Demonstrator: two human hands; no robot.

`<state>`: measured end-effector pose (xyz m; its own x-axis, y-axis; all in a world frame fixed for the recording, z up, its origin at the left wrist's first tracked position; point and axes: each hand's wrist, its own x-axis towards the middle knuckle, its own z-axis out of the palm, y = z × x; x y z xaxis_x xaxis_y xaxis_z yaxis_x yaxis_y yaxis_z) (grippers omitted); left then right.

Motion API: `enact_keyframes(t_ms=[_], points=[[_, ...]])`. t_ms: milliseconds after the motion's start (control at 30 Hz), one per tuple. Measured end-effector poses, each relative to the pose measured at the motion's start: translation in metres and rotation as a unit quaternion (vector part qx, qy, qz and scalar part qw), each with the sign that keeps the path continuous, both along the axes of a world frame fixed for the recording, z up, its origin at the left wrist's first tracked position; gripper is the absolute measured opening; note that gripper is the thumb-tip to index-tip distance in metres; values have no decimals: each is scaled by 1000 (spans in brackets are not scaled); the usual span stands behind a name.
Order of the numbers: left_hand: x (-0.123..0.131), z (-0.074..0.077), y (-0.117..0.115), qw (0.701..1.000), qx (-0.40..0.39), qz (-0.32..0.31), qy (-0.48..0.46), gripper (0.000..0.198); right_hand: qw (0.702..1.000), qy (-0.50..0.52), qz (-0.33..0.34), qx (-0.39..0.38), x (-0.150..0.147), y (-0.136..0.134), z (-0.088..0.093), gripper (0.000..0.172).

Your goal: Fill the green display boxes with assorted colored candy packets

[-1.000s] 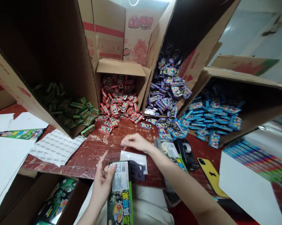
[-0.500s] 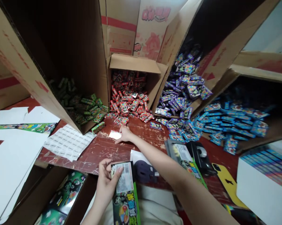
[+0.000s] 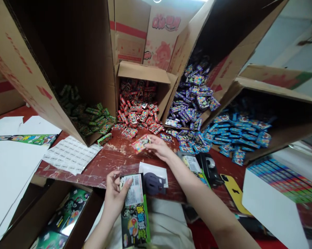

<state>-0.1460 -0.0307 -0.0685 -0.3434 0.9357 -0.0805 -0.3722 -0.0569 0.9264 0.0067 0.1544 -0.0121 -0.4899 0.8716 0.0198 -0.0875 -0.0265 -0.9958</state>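
Note:
My left hand [image 3: 113, 193] is closed around the upper end of a black and green candy box [image 3: 134, 221], its thumb lying on the white barcode label. The box stands tilted toward me over my lap. Above the tabletop, my right hand [image 3: 158, 147] pinches a small red candy packet [image 3: 139, 144] between thumb and fingers. Just behind that packet lies a heap of red candy packets [image 3: 130, 119], spilling from a small carton. A dark grey tape dispenser [image 3: 153, 183] rests on white paper between my forearms.
Tipped cartons hold green packets [image 3: 93, 121], purple packets [image 3: 189, 107] and blue packets [image 3: 244, 129]. A sticker sheet [image 3: 71, 155] lies at left. To the right are a black stapler-like tool [image 3: 209, 167], a yellow phone [image 3: 233, 193] and a white box of packets [image 3: 271, 211].
My right hand has lifted off the tabletop with the packet, whose red printed face now shows instead of a shiny glare. My left hand still holds the box. The view has shifted slightly.

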Motion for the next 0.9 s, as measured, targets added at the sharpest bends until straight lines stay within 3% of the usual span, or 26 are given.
enact_keyframes(t_ms=[100,200,300,367,433,500,600,767,900], points=[[5,3,-3,1000,16,-5,25,51,996,75,-1,49,-2,-19,33,33],[10,9,-6,999,19,-12,47,51,982,4,133,137,-13,-38,58,17],[14,13,-7,998,19,-27,46,50,927,-113,279,224,-22,-50,68,9],[16,14,-8,999,18,-33,40,48,884,-177,335,276,-25,-54,67,9],[16,14,-8,998,16,-34,41,47,875,-219,325,284,-23,-57,62,19],[15,14,-8,998,20,-38,45,46,902,-233,267,244,-20,-60,57,28],[14,15,-7,997,27,-51,48,43,937,-218,206,178,-17,-64,53,21],[16,18,-5,997,27,-59,39,48,945,-198,222,137,-18,-60,50,23],[17,22,-4,997,33,-70,29,48,916,-200,283,203,-17,-52,43,25]])
